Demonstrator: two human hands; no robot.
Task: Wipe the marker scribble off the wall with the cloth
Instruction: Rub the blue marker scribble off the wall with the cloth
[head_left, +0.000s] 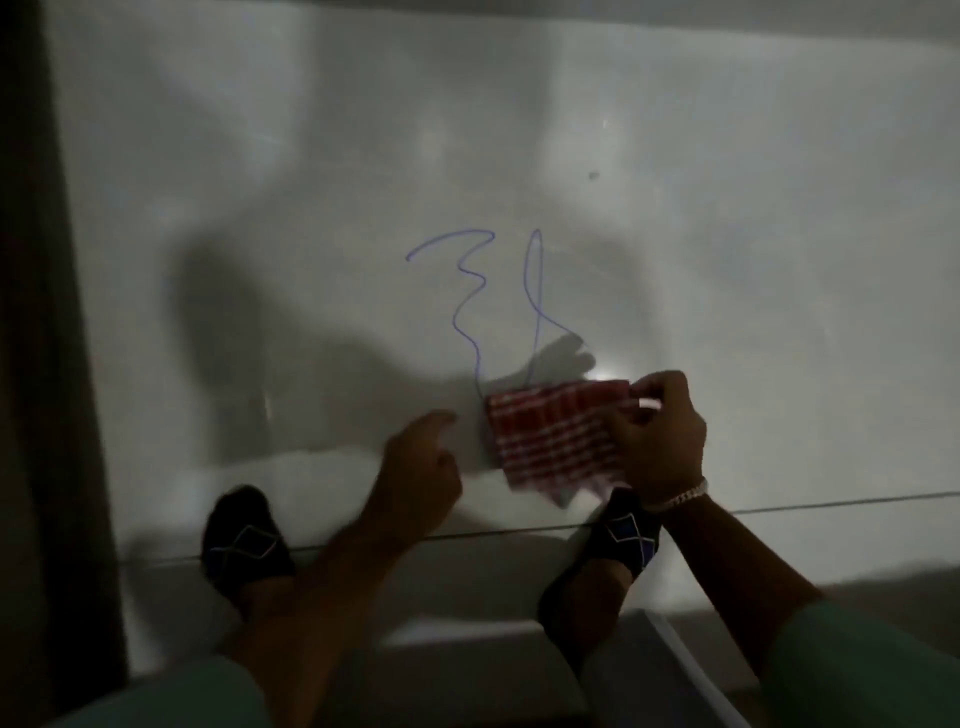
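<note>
A blue marker scribble (470, 291) runs down the pale glossy wall (311, 182) in two wavy lines. Its lower ends reach the top edge of a red and white checked cloth (550, 434). My right hand (657, 439) grips the cloth's right side, fingers curled over it, a bracelet on the wrist. The cloth hangs folded in front of the wall just below the scribble. My left hand (423, 465) is just left of the cloth, blurred, fingers loosely bent, holding nothing.
My two feet in dark patterned slippers (244, 540) (621, 535) stand at the wall's base, where a thin seam line (831, 503) runs across. A dark vertical edge (41, 364) borders the wall on the left. Shadows of my arms fall on the wall.
</note>
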